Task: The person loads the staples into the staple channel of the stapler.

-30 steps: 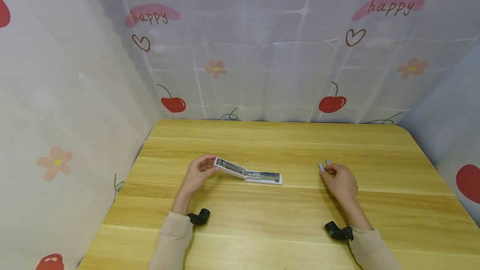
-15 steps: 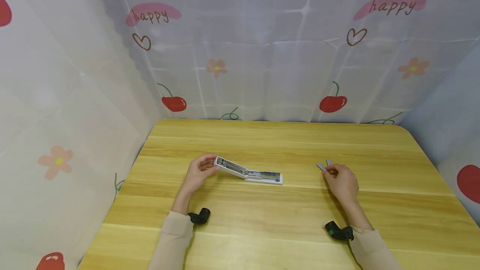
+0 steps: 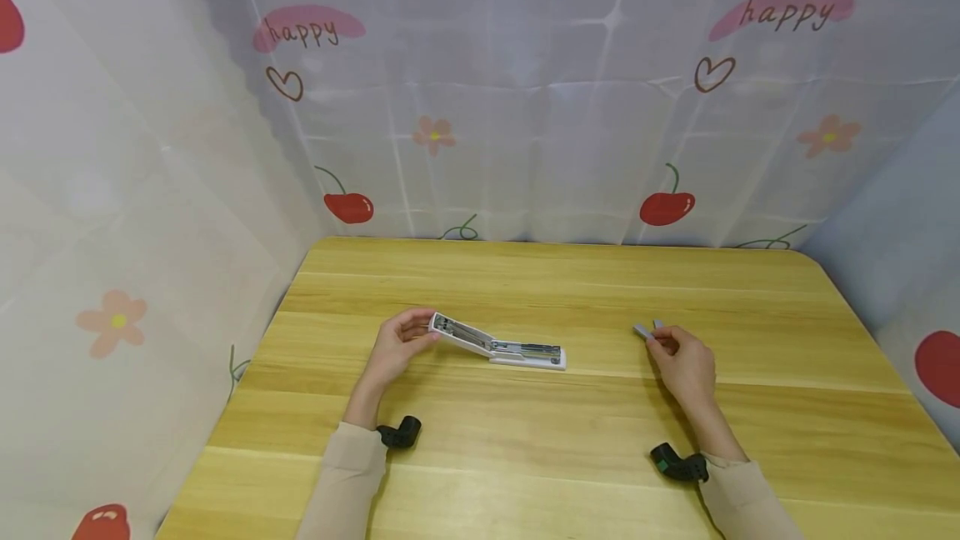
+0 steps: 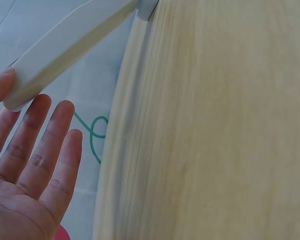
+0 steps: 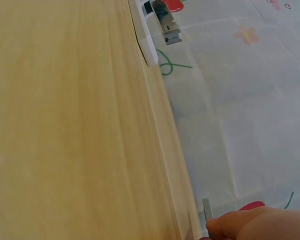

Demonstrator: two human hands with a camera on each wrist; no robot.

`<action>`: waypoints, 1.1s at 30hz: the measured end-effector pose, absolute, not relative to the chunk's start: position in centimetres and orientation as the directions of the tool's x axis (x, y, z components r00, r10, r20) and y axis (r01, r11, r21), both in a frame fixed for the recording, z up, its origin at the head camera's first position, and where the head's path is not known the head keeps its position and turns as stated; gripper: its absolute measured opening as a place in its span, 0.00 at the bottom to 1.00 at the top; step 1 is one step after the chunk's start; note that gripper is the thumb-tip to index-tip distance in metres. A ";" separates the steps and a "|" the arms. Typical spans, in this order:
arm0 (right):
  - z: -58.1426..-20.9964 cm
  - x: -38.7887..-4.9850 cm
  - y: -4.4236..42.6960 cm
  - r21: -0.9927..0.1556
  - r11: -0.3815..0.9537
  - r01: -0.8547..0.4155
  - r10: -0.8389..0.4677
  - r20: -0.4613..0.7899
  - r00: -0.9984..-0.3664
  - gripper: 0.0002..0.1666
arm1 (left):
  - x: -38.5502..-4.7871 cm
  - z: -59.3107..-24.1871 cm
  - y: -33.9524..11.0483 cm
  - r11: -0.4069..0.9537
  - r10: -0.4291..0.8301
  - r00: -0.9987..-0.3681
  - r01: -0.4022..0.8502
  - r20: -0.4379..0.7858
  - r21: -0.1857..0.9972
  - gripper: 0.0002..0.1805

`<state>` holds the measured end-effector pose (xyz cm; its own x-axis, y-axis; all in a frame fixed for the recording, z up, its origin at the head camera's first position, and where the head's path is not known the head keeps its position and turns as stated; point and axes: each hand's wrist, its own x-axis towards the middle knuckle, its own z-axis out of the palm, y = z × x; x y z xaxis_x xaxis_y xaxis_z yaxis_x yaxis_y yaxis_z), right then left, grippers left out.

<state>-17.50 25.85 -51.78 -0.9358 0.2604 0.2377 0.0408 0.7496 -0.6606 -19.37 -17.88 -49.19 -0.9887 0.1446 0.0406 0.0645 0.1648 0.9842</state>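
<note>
A white stapler (image 3: 527,362) lies folded wide apart in the middle of the table in the head view, its metal staple channel showing. My left hand (image 3: 390,350) pinches the raised end of its upper arm between thumb and index finger. In the left wrist view, the other fingers (image 4: 55,135) extend below that end. To the right, my right hand (image 3: 684,363) pinches a small grey strip of staples (image 3: 641,331) by one end. A second grey strip (image 3: 657,324) shows just behind my fingers, partly hidden by them. The right wrist view shows one staple strip (image 5: 206,207) above the fingertips.
The wooden table (image 3: 525,457) runs back to a printed curtain (image 3: 525,157) along its far edge. More curtain hangs at both sides. Each wrist carries a black camera, the left camera (image 3: 401,432) and the right camera (image 3: 677,463).
The staple strip in my right hand has turned to a more slanted angle, and less of it now sticks out past my fingers. My left hand and the stapler stay practically still.
</note>
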 end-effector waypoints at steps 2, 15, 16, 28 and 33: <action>-51.8 -17.5 25.8 -0.666 0.746 0.030 0.261 0.250 -0.933 0.10 | -19.4 -49.2 -17.9 0.162 0.144 -0.989 0.063 0.040 0.985 0.22; -51.2 -17.5 24.5 -0.658 0.751 -0.055 0.204 0.309 -0.929 0.10 | -19.3 -49.0 -17.9 0.166 0.147 -0.989 0.061 0.036 0.984 0.22; -51.2 -17.5 24.4 -0.655 0.752 -0.065 0.195 0.315 -0.929 0.09 | -19.3 -49.0 -17.9 0.168 0.147 -0.989 0.062 0.037 0.984 0.22; -50.3 -17.6 21.7 -0.641 0.735 -0.223 0.067 0.395 -0.916 0.06 | -19.3 -49.1 -18.0 0.168 0.149 -0.988 0.064 0.039 0.984 0.22; -49.8 -17.7 20.3 -0.642 0.717 -0.270 0.018 0.405 -0.914 0.06 | -19.3 -49.1 -17.9 0.165 0.151 -0.988 0.062 0.037 0.984 0.22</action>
